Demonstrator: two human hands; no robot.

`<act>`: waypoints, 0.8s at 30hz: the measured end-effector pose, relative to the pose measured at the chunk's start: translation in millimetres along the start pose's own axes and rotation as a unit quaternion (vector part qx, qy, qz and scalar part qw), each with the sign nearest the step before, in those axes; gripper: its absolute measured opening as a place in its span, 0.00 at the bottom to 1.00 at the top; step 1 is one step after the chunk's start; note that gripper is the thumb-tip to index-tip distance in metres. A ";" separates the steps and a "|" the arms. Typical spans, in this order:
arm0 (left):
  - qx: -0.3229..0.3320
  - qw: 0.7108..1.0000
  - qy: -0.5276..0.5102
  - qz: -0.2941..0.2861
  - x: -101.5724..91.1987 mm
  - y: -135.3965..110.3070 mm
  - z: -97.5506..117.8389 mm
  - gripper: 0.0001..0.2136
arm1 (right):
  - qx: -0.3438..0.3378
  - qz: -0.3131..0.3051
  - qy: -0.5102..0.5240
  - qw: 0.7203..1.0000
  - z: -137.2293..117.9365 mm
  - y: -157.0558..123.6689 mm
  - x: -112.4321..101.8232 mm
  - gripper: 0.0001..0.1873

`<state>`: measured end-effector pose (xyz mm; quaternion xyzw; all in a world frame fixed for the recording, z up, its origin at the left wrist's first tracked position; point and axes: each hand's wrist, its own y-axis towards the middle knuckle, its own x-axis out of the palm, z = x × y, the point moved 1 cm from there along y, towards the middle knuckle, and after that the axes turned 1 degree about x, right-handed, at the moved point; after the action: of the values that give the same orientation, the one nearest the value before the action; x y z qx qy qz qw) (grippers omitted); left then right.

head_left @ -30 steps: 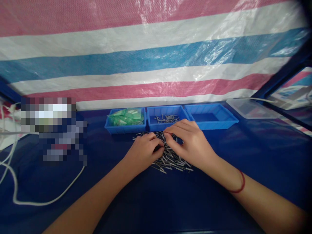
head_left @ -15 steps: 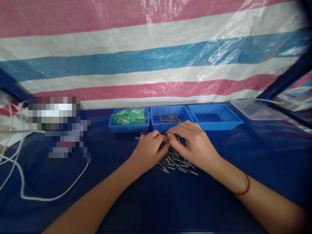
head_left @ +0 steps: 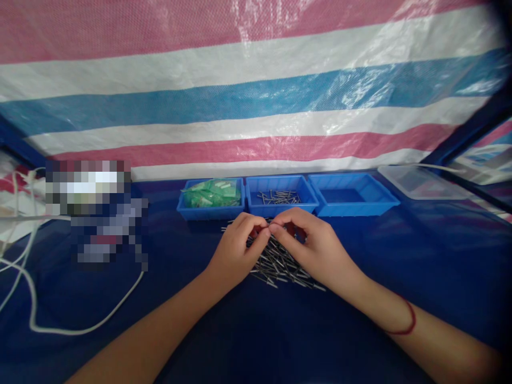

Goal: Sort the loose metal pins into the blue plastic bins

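A loose pile of metal pop rivets (head_left: pixel 280 262) lies on the dark blue table, partly covered by my hands. Over its far left side, my left hand (head_left: pixel 241 242) is closed in a pinch of thumb and forefinger. My right hand (head_left: pixel 310 240) pinches too, its fingertips meeting those of the left above the pile. Whatever sits between the fingertips is too small and hidden to make out. Just behind the hands, the middle blue bin (head_left: pixel 282 198) holds several similar rivets.
A left blue bin (head_left: pixel 212 212) contains a green plastic bag (head_left: pixel 212 193). To the right stands another blue bin (head_left: pixel 354 208), with a clear plastic lid (head_left: pixel 420 182) beyond it. White cables (head_left: pixel 60 332) and a blurred-out object (head_left: pixel 90 184) occupy the left side. A striped tarp (head_left: pixel 248 101) hangs behind.
My fingertips have come together slightly further left over the pile. The left hand has turned a little, and both hands are now pinched tip to tip.
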<state>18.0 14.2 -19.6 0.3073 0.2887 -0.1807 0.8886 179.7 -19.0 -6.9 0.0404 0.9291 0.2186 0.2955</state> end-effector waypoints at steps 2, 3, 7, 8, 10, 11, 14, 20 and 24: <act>0.000 1.000 0.001 -0.006 0.1 0.2 -0.6 0.04 | -0.034 0.002 -0.007 0.999 -1.2 0.5 -1.6 0.03; 0.001 1.000 0.001 -0.008 0.1 0.3 -0.6 0.05 | -0.048 0.003 -0.008 0.999 -1.8 0.7 -2.2 0.04; 0.008 1.000 -0.008 -0.002 -0.3 0.7 1.1 0.05 | -0.078 0.013 -0.008 0.997 -2.8 0.7 -2.9 0.04; 0.008 1.000 -0.011 0.002 -0.5 0.6 1.5 0.06 | -0.080 0.015 -0.009 0.997 -2.7 0.6 -2.6 0.03; 0.006 1.000 -0.015 0.006 -0.6 0.4 2.0 0.06 | -0.082 0.020 -0.009 0.996 -2.3 0.3 -1.8 0.03; 0.005 1.000 -0.015 0.004 -0.5 0.2 2.1 0.06 | -0.084 0.021 -0.009 0.996 -2.0 0.2 -1.4 0.03; -0.003 1.000 -0.009 -0.003 -0.4 0.0 1.9 0.05 | -0.091 0.020 -0.006 0.996 -1.7 0.2 -1.1 0.03; -0.007 1.000 0.004 0.020 -6.4 2.4 1.7 0.03 | -0.087 0.014 0.005 0.996 0.5 2.4 -2.5 0.04; 0.002 1.000 0.014 0.028 -11.7 3.9 3.1 0.03 | -0.080 0.008 -0.009 0.997 1.9 3.5 -2.8 0.05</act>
<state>12.2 16.7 -8.6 0.3193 0.2923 -0.1519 0.8885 182.8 -15.6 -5.3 0.0258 0.9057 0.2943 0.3039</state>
